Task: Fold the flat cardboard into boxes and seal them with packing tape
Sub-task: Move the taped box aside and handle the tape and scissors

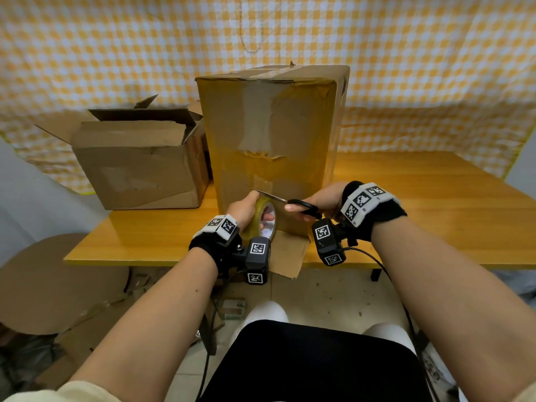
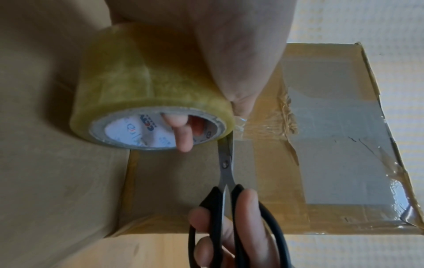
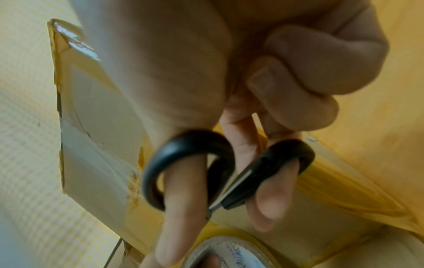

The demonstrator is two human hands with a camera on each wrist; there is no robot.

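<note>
A tall cardboard box stands upright on the wooden table, its near face patched with old tape. My left hand grips a roll of clear yellowish packing tape against the box's lower front, a finger through its core. My right hand holds black-handled scissors, thumb and fingers through the loops. The blades point left, closed on the tape strip running from the roll to the box. The roll's core shows below the scissors.
A second cardboard box with open flaps sits on the table to the left, touching the tall one. A loose flap hangs over the table's near edge. Round cardboard sheets lie on the floor at left. A checkered cloth covers the wall behind.
</note>
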